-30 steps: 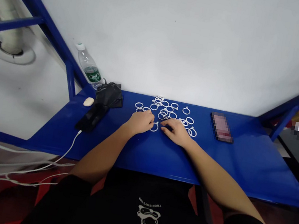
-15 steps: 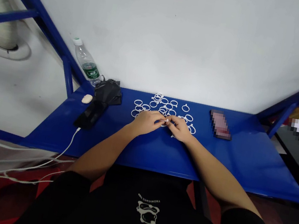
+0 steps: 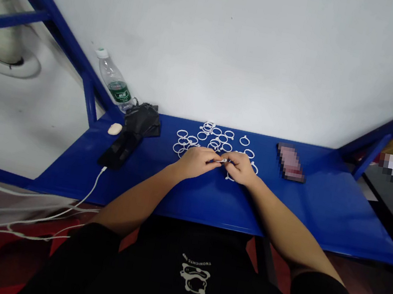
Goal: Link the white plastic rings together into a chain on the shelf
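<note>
Between the fingertips of both hands is a small white plastic ring with a knob on it, mostly covered by the fingers. My left hand pinches it from the left, thumb and fingers together. From the right, my right hand is closed on the knob end. Several more white rings with little knobs lie just beyond and beside the hands, some overlapping. One ring lies apart at the right, and another is partly hidden under my right hand.
The blue tabletop meets a pale wall. At its left are a plastic bottle, a crumpled black bag, a black device, a cream-coloured rounded object and a white cable. A phone lies at the right.
Both hands have shifted slightly to the right with the ring between them. A ring near my right hand shows more below it now. The other things stay put.
</note>
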`<control>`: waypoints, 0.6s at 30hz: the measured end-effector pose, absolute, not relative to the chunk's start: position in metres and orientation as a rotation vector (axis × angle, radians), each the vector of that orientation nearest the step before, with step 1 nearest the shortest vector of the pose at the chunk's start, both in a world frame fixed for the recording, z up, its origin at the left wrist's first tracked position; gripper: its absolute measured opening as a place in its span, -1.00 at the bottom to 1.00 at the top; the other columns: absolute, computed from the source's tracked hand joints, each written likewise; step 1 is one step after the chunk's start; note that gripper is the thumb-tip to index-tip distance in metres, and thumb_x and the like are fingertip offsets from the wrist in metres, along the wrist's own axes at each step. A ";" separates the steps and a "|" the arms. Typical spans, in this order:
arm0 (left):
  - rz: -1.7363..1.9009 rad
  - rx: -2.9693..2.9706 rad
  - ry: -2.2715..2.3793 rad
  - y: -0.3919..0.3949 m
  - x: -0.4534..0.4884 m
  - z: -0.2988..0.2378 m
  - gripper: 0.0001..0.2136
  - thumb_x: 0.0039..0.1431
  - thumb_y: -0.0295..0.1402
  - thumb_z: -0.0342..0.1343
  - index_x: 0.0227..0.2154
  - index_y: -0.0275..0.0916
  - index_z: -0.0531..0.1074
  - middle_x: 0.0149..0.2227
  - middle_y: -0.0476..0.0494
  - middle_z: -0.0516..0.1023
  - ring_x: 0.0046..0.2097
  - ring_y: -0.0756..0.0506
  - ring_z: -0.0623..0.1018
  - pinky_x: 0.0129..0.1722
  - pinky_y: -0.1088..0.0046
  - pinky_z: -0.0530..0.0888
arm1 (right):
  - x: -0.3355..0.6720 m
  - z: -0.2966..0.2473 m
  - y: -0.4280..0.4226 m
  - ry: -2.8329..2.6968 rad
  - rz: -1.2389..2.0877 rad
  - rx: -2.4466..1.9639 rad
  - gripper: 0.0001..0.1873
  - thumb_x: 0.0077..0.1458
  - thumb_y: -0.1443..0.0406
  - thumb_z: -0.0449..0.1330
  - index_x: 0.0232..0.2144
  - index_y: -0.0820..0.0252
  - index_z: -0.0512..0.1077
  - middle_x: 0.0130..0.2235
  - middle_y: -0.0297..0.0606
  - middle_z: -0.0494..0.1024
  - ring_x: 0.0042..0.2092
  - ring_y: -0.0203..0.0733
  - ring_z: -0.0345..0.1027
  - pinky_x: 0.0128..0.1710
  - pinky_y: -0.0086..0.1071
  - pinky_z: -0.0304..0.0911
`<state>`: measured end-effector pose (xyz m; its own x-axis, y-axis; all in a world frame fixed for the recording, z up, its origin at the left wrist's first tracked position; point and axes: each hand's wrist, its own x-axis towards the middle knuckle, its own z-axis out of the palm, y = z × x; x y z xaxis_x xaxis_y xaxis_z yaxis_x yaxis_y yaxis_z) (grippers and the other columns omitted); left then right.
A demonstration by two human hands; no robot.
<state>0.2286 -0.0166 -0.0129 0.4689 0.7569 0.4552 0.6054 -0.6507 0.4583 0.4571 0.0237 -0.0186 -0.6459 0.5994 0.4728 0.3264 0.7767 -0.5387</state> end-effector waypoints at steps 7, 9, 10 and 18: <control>0.971 2.548 1.159 -0.016 0.230 -0.009 -0.87 0.44 -0.30 0.19 -0.14 -0.13 0.63 -0.15 -0.12 0.69 -0.09 -0.12 0.63 0.01 0.26 0.52 | 0.455 -0.017 0.019 -2.261 0.461 -0.739 -0.64 0.26 0.33 0.02 -0.08 0.10 0.59 -0.14 -0.20 0.71 -0.11 -0.08 0.60 -0.05 -0.20 0.47; 0.947 2.583 1.256 -0.012 0.225 -0.004 -0.84 0.46 -0.32 0.15 -0.10 -0.14 0.63 -0.13 -0.15 0.69 -0.06 -0.15 0.61 0.02 0.22 0.50 | 0.456 -0.009 0.016 -2.172 0.424 -0.811 -0.59 0.29 0.30 0.07 0.12 0.09 0.52 0.04 -0.15 0.68 0.00 -0.04 0.58 0.00 -0.16 0.47; 0.923 2.599 1.335 -0.010 0.221 -0.002 -0.83 0.47 -0.32 0.13 -0.09 -0.14 0.64 -0.12 -0.17 0.69 -0.05 -0.17 0.60 0.03 0.20 0.49 | 0.457 -0.004 0.015 -2.140 0.393 -0.846 -0.57 0.30 0.29 0.10 0.17 0.10 0.49 0.08 -0.12 0.66 0.01 -0.03 0.57 0.00 -0.14 0.47; 0.525 2.475 2.022 0.008 0.187 -0.003 -0.83 0.38 -0.24 0.23 -0.28 -0.15 0.67 -0.17 -0.20 0.62 -0.09 -0.23 0.54 -0.05 0.20 0.42 | 0.485 0.021 0.021 -2.487 0.256 -1.152 -0.82 0.12 0.42 0.20 -0.27 0.12 0.58 -0.20 -0.22 0.65 -0.26 -0.12 0.48 -0.27 -0.27 0.30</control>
<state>0.1874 0.0078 -0.0029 0.1698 0.9362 0.3076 0.9676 -0.2176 0.1282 0.4846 0.0210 0.0208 -0.5884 0.7630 0.2676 0.6924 0.6463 -0.3207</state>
